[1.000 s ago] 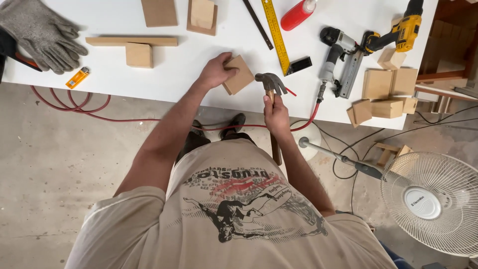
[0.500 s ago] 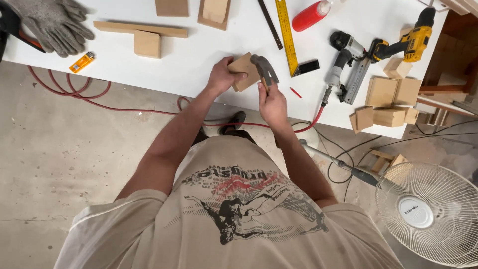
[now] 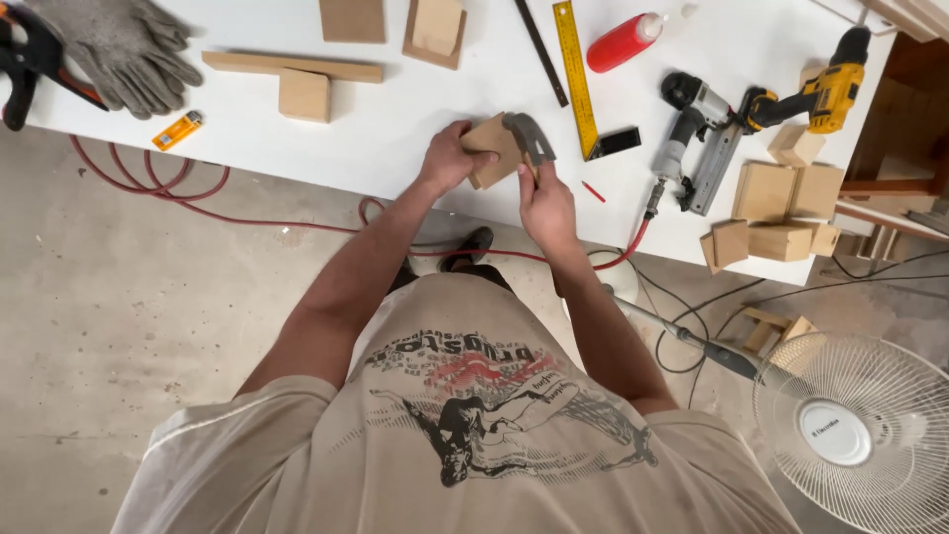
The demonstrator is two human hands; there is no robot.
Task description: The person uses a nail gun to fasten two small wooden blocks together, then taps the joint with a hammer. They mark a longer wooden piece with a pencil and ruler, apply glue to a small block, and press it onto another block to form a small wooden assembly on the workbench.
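- Left hand [image 3: 450,158] closed on a small wooden block [image 3: 491,148], fingers wrapped over its left side, block lifted just above the near edge of the white desk [image 3: 395,148], about midway along it.
- Right hand [image 3: 546,203] fisted tight round the handle of a hammer [image 3: 529,138]; grey metal head resting against the block's right face, claw end pointing toward the far edge.
- Judged as the step in hand: working the hammer head at the block, most likely at a nail or fastener in it, though none small enough can be made out here.
- Next move calls for a firm, steady grip with the left hand, block braced against the desk rather than held in the air, and a short controlled motion of the hammer kept clear of the left thumb.
- Just right of the hammer, a yellow square ruler [image 3: 575,74] lying from near the far edge toward the near edge, and a short red pencil [image 3: 593,191] beside the right hand.
- Farther right, a nail gun [image 3: 692,148], a yellow drill [image 3: 820,94] and a cluster of wooden cubes [image 3: 781,208] by the right edge.
- At the far left corner, grey work gloves [image 3: 124,49].
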